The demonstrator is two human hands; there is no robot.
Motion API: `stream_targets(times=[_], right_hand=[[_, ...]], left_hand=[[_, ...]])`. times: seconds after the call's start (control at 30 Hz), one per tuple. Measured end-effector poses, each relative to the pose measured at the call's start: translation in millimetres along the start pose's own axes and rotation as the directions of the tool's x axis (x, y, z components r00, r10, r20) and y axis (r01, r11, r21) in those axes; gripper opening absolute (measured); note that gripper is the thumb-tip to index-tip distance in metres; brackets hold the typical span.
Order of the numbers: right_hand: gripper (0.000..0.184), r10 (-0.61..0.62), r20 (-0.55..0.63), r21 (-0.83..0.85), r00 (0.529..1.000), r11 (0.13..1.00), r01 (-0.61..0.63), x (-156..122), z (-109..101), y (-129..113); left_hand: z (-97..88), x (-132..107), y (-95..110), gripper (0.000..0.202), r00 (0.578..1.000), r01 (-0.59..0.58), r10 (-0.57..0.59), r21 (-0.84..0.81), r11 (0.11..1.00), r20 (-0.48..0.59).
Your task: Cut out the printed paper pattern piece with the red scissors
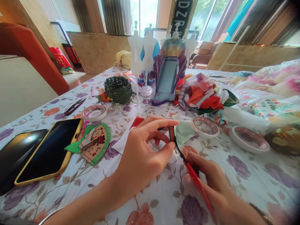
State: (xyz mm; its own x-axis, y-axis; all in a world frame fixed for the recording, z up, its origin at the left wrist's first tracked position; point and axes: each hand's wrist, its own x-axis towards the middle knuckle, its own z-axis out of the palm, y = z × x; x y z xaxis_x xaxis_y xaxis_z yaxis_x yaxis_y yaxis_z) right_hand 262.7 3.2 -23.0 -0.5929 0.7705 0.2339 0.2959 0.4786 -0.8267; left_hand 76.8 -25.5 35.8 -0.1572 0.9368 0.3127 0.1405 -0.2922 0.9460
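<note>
**A:** What does the head camera show you?

**B:** I look down on two bare hands over a flowered tablecloth. The left hand pinches a short patterned ribbon tight between thumb and forefinger, just above a white scrap. The right hand is closed around red-handled scissors. As far as I can tell, their dark blades meet the ribbon's lower end.

**A:** What could go wrong from here?

**B:** I judge the blades to be very close to the left thumb, so a slip could nick it. The ribbon is narrow, and a slack pinch could let it twist between the blades. A mint cloth lies right behind and might get caught.

**A:** And the table and the room?

**B:** The table is crowded. At the left lie a yellow-cased phone and a dark phone. Near them are a green paper cut-out, a tape roll, black snips and a woven green basket. A white dress form stands at the far middle, beside a robed figure in purple and blue. A fabric heap lies to their right. Beyond the table I see wooden panels and tall, bright windows, with an orange chair back at the left.
</note>
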Motion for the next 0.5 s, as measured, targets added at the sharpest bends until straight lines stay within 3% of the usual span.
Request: stream_targets(times=[0.5], right_hand=[[0.035,0.052,0.085,0.034,0.995,0.998,-0.055,-4.1,-2.3,0.5]], left_hand=[[0.2,-1.4,0.1,0.036,1.000,0.007,-0.006,0.020,1.000,-0.003]])
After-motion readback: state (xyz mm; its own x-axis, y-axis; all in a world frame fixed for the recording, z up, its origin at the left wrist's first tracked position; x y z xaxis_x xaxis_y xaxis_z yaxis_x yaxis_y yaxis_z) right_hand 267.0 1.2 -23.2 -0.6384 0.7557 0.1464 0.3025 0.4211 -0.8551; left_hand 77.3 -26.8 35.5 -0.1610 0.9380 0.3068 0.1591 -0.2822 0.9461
